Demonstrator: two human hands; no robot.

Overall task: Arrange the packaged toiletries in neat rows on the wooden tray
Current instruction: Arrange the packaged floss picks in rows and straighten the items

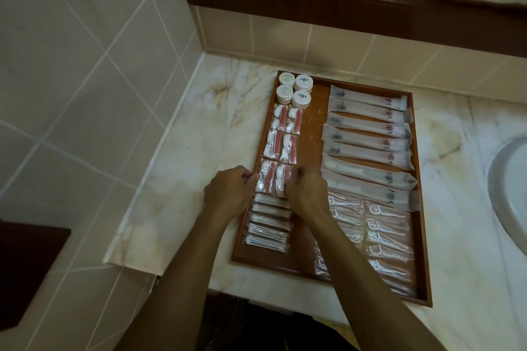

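On a marble counter (182, 179) in a tiled corner, the left hand (228, 191) and right hand (308, 189) are pinching 2 cotton packs (273, 179), long axes pointing away, at the tray's (313, 111) left side.

Single head view: looks steeply down and forward from above the near counter (182, 179) edge, close over the tray (316, 111), tiled wall corner far-left.
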